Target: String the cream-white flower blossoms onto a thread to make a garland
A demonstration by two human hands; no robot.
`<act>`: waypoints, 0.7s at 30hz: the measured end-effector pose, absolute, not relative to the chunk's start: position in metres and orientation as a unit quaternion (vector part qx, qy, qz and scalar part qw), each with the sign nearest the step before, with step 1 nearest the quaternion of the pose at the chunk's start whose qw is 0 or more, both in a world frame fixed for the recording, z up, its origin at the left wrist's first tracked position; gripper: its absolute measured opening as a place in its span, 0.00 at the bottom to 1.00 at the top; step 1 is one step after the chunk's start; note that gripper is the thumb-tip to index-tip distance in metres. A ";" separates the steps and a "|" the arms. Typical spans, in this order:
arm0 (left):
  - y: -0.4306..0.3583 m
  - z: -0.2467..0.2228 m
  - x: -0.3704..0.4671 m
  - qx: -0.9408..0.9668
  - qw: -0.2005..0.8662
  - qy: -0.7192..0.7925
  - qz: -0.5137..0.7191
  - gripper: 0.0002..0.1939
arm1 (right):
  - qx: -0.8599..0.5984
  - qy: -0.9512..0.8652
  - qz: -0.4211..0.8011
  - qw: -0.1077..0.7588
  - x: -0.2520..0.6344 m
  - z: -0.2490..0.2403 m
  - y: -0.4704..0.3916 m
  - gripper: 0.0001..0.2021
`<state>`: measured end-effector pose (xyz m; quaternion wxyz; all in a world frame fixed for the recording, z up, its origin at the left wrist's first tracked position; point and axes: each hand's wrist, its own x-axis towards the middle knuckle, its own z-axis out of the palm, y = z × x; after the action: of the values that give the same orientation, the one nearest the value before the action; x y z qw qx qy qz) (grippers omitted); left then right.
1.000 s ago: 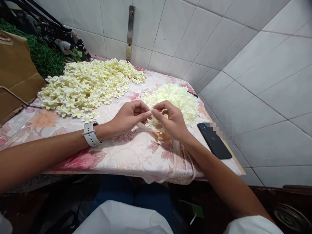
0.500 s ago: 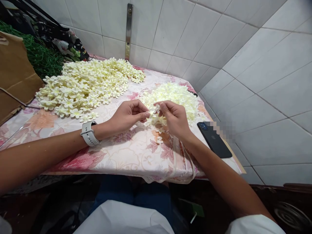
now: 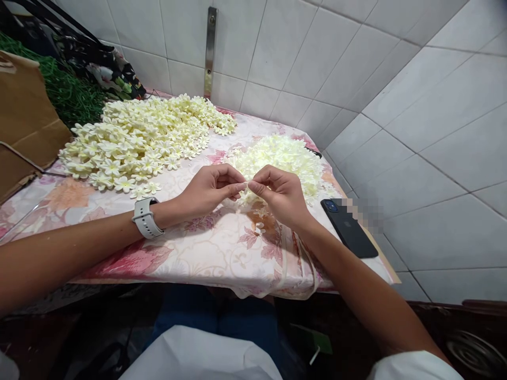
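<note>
In the head view, your left hand (image 3: 216,187) and right hand (image 3: 279,192) meet over the table (image 3: 222,253). The fingers of both look pinched on a tiny pale piece (image 3: 246,184) – likely fingertips only because it is so small. You hide most of it. The loose white petals (image 3: 285,153) sit just behind, maybe for easy reach, and your right hand blocks some. Yellow-white flowers (image 3: 134,148) lie heaped to the left. A black phone (image 3: 350,229) lies near your right arm – it could get bumped.
</note>
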<state>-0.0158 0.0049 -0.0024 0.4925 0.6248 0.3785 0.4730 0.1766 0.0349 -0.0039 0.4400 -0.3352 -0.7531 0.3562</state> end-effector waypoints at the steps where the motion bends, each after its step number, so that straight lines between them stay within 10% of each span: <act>1: 0.006 -0.004 -0.016 0.628 0.496 0.376 0.468 0.17 | -0.337 -0.756 0.349 0.439 0.177 -0.004 0.035 0.13; 21: 0.004 -0.010 -0.016 0.656 0.494 0.359 0.443 0.17 | -0.347 -0.730 0.381 0.450 0.175 -0.007 0.036 0.15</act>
<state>-0.0164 0.0043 -0.0097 0.4940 0.6562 0.3593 0.4431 0.1752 0.0355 -0.0068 0.4496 -0.3471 -0.7298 0.3806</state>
